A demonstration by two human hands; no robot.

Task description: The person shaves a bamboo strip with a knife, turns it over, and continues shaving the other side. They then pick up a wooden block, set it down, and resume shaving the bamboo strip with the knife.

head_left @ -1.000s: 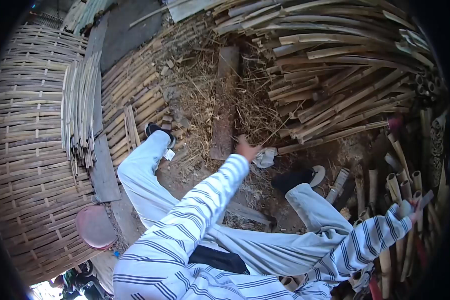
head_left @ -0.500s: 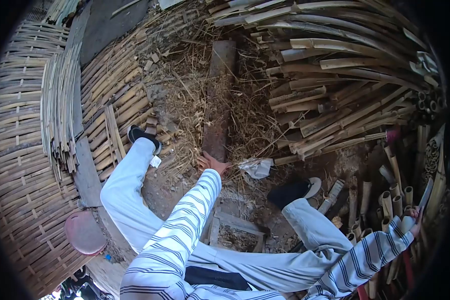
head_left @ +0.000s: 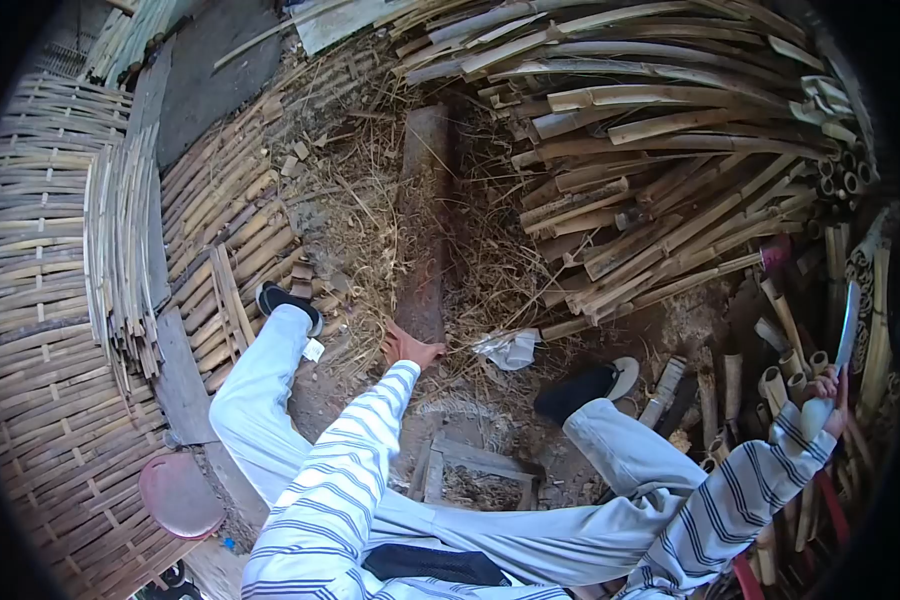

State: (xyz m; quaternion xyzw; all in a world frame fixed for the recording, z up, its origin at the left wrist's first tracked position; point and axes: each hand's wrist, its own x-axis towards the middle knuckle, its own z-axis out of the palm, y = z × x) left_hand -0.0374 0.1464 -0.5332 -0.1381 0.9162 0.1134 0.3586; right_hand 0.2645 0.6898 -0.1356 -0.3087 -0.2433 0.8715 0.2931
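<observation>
My left hand [head_left: 413,347] is at the near end of a long brown plank [head_left: 423,220], fingers spread apart across that end. Dry shavings [head_left: 365,235] lie along both sides of the plank. Out at the far right, my right hand [head_left: 825,400] is closed round the pale handle of a long-bladed knife [head_left: 848,325], whose blade points up. A crumpled white bag [head_left: 508,348] lies just right of my left hand. Below it is a small wooden frame [head_left: 480,458] on the ground, between my legs.
Split bamboo strips [head_left: 670,130] are heaped at the upper right. Short bamboo tubes [head_left: 770,385] stand near my right hand. Woven bamboo panels [head_left: 40,300] run along the left, with a thin strip bundle [head_left: 120,250] and a reddish round seat [head_left: 180,495].
My right hand has lifted the knife a little, and its blade now stands more upright. The left hand stays at the plank's near end. The whole view has shifted slightly.
</observation>
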